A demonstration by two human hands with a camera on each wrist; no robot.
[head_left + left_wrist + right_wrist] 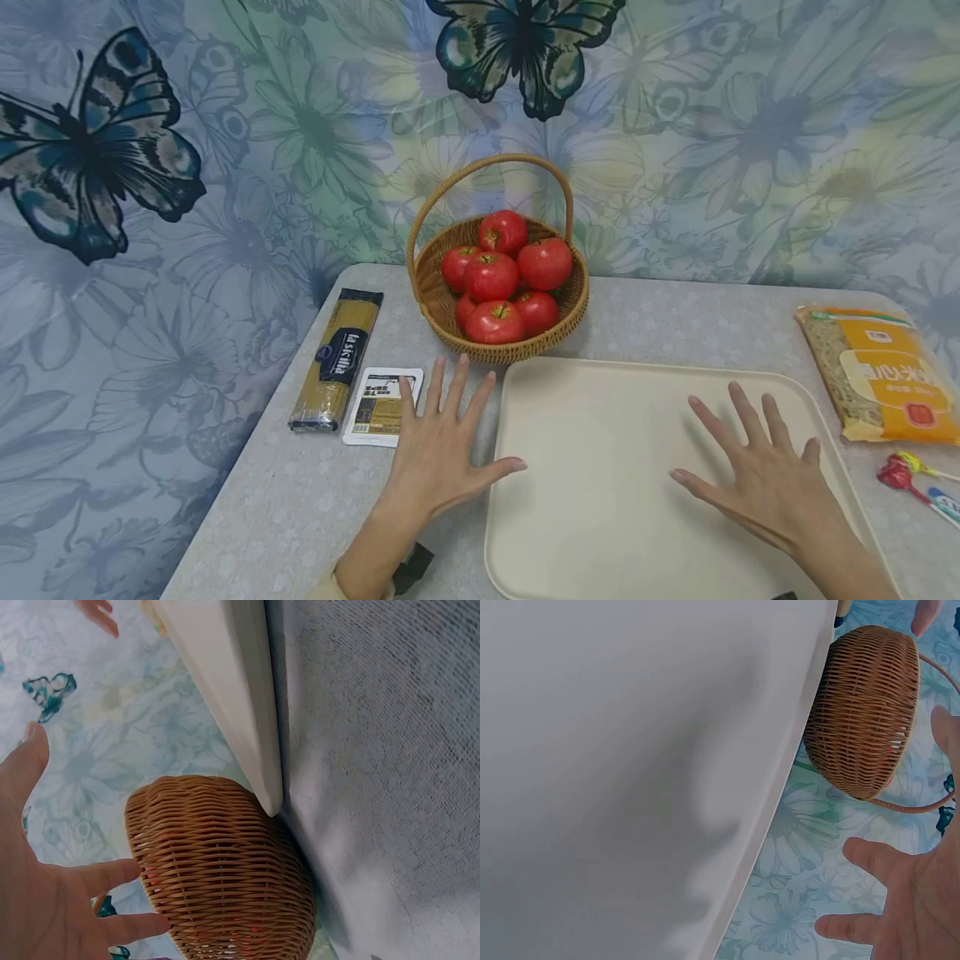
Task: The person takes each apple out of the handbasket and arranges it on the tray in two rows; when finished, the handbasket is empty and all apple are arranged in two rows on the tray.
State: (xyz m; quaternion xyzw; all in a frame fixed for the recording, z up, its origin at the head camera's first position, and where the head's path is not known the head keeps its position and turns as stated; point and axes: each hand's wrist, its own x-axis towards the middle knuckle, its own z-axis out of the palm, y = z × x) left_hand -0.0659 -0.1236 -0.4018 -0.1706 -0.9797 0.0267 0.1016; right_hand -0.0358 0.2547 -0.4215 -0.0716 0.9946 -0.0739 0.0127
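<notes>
My left hand (442, 450) hovers with fingers spread beside the left edge of a cream tray (600, 467), its fingertips partly over a white flat pack (377, 407) with a printed label. Over the right part of the tray, my right hand (772, 483) also has its fingers spread and holds nothing. Behind the tray stands a wicker basket (517, 350) with an arched handle, holding several red apples (491, 277). Both wrist views show the basket's woven side (217, 862) past the spread fingers. A soft shadow falls on the tray (630, 750) in the right wrist view.
At the left lies a pack of spaghetti (337, 362) with a dark label. On the right is an orange and clear bag of dry food (881, 375), with wrapped lollipops (900, 473) in front of it. A butterfly-patterned cloth (720, 150) hangs behind the table.
</notes>
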